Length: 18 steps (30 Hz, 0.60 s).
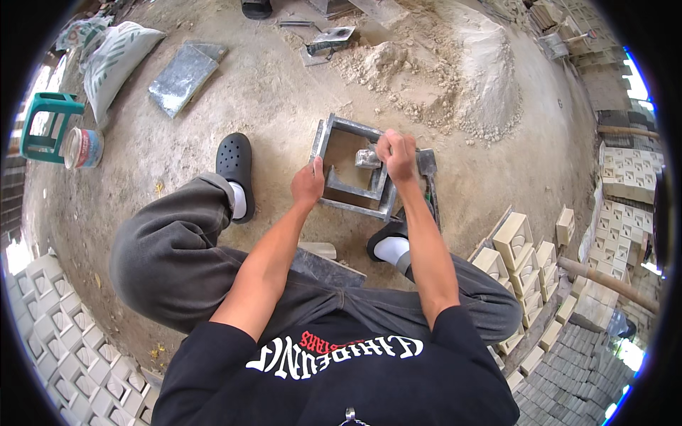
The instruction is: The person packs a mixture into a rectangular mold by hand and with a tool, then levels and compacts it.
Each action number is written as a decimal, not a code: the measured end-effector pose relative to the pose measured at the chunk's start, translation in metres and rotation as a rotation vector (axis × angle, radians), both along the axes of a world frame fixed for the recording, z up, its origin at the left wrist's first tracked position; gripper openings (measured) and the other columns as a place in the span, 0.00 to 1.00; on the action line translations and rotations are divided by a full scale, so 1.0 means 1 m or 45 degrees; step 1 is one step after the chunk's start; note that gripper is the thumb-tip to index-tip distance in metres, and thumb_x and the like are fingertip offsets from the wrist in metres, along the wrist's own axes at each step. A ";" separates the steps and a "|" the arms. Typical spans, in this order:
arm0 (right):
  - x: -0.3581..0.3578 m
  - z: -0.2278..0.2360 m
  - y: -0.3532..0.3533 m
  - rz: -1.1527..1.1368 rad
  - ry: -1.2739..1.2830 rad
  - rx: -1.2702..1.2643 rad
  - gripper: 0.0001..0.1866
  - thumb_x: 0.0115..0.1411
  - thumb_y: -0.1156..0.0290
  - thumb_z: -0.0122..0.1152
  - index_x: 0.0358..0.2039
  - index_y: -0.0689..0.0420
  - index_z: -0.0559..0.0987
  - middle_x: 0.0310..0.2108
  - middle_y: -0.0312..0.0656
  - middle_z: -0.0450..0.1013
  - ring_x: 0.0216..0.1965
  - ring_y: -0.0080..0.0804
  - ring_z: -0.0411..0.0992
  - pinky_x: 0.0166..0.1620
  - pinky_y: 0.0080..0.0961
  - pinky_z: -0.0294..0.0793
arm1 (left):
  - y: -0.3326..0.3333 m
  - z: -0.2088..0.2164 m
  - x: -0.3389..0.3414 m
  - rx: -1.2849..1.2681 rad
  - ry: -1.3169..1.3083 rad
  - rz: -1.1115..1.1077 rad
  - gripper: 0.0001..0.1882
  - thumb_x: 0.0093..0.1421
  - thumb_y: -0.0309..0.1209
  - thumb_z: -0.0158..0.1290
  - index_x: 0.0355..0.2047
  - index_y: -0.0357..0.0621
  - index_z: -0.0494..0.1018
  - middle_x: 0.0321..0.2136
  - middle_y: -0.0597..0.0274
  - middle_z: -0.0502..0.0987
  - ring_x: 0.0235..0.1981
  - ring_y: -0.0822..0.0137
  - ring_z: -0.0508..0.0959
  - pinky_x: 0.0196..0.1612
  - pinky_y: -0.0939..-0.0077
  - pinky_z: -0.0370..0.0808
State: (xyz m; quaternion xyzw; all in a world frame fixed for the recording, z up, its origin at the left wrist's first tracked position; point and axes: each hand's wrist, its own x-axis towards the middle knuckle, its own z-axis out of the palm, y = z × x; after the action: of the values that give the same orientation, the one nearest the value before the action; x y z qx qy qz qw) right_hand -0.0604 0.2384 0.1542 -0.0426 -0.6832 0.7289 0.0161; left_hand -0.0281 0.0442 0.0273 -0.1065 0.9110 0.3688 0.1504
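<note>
Square metal mould frame [353, 169] lies flat on the sandy ground between the person's two feet, directly ahead of both hands. Head view: the left hand [307, 183] is curled over the frame's near-left rim, fingers pinching its edge; the right hand [398, 153] is closed in a fist around the handle of a small trowel [368, 157], whose blade points left into the frame's open centre. The right hand sits above the frame's far-right side, nearer the cavity. A mortar pile [455, 78] lies beyond, and cast blocks [522, 248] stand at right.
</note>
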 end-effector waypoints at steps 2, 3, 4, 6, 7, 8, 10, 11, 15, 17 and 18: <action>0.009 0.001 0.000 -0.125 0.147 -0.117 0.26 0.62 0.66 0.41 0.06 0.57 0.58 0.06 0.32 0.54 0.10 0.20 0.52 0.17 0.23 0.50 | -0.001 -0.001 -0.001 -0.039 -0.019 0.010 0.30 0.65 0.53 0.31 0.36 0.43 0.78 0.32 0.42 0.77 0.36 0.42 0.76 0.40 0.51 0.71; 0.009 -0.001 0.002 -0.132 0.144 -0.110 0.26 0.62 0.66 0.41 0.06 0.57 0.58 0.06 0.32 0.54 0.10 0.20 0.52 0.17 0.23 0.50 | 0.001 -0.001 -0.002 0.003 0.007 0.002 0.31 0.65 0.53 0.31 0.36 0.43 0.77 0.31 0.42 0.77 0.36 0.41 0.76 0.40 0.50 0.71; 0.006 -0.004 0.002 -0.101 0.082 -0.007 0.26 0.62 0.66 0.41 0.06 0.57 0.58 0.06 0.32 0.54 0.10 0.20 0.52 0.17 0.23 0.50 | 0.004 -0.001 -0.002 0.046 0.032 -0.005 0.31 0.65 0.53 0.30 0.35 0.42 0.77 0.31 0.42 0.77 0.35 0.41 0.76 0.40 0.50 0.71; 0.001 -0.005 -0.001 -0.075 0.030 0.119 0.27 0.62 0.66 0.41 0.05 0.58 0.58 0.06 0.33 0.55 0.10 0.20 0.52 0.17 0.23 0.50 | 0.003 -0.001 -0.003 0.044 0.022 -0.015 0.32 0.65 0.53 0.30 0.35 0.42 0.77 0.31 0.42 0.77 0.35 0.41 0.76 0.40 0.50 0.71; 0.004 -0.003 -0.002 -0.072 0.037 0.118 0.27 0.62 0.66 0.41 0.05 0.58 0.58 0.06 0.33 0.55 0.10 0.20 0.52 0.17 0.23 0.50 | 0.001 -0.001 -0.006 0.036 0.015 -0.018 0.32 0.65 0.53 0.30 0.35 0.42 0.77 0.31 0.41 0.77 0.35 0.41 0.76 0.40 0.50 0.71; 0.011 0.000 -0.004 -0.120 0.096 0.068 0.27 0.62 0.66 0.41 0.05 0.58 0.58 0.06 0.33 0.55 0.10 0.20 0.52 0.17 0.23 0.50 | 0.001 0.000 -0.009 0.034 0.022 -0.015 0.32 0.65 0.53 0.30 0.35 0.42 0.77 0.31 0.41 0.77 0.35 0.41 0.76 0.40 0.50 0.71; 0.018 0.006 -0.007 -0.180 0.159 0.007 0.27 0.62 0.67 0.40 0.05 0.59 0.58 0.06 0.32 0.55 0.11 0.20 0.52 0.17 0.24 0.51 | 0.003 -0.002 0.001 0.024 0.036 -0.017 0.32 0.65 0.53 0.30 0.35 0.41 0.77 0.31 0.42 0.77 0.36 0.41 0.76 0.40 0.50 0.71; 0.018 -0.001 -0.009 -0.180 0.148 0.005 0.27 0.62 0.67 0.40 0.05 0.59 0.58 0.06 0.32 0.55 0.11 0.20 0.52 0.17 0.24 0.51 | 0.000 -0.003 0.004 0.021 0.024 -0.017 0.32 0.65 0.53 0.30 0.35 0.41 0.77 0.31 0.42 0.77 0.36 0.41 0.76 0.40 0.50 0.71; 0.009 -0.003 -0.010 -0.035 -0.002 0.216 0.25 0.62 0.69 0.40 0.06 0.60 0.59 0.07 0.33 0.56 0.11 0.21 0.53 0.17 0.24 0.51 | 0.002 -0.003 0.000 0.043 -0.015 -0.010 0.31 0.65 0.53 0.31 0.35 0.42 0.77 0.32 0.42 0.77 0.37 0.40 0.76 0.42 0.51 0.71; 0.015 -0.003 -0.011 -0.178 0.449 0.348 0.25 0.61 0.69 0.41 0.06 0.60 0.61 0.06 0.34 0.57 0.10 0.22 0.53 0.17 0.25 0.51 | 0.000 -0.002 -0.005 0.014 -0.028 -0.014 0.31 0.65 0.53 0.31 0.35 0.42 0.77 0.33 0.42 0.77 0.37 0.40 0.76 0.42 0.52 0.71; 0.024 -0.004 -0.008 -0.223 0.217 0.091 0.25 0.61 0.69 0.41 0.06 0.60 0.61 0.06 0.35 0.58 0.10 0.22 0.53 0.17 0.25 0.51 | 0.002 0.005 -0.004 0.029 -0.028 -0.015 0.31 0.65 0.53 0.31 0.36 0.42 0.77 0.33 0.42 0.77 0.37 0.41 0.76 0.42 0.52 0.71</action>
State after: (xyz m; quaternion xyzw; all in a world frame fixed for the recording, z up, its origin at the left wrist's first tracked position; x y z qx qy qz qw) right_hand -0.0363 0.2304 0.1498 -0.0395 -0.6984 0.7010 0.1392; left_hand -0.0316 0.0465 0.0320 -0.1033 0.9057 0.3771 0.1638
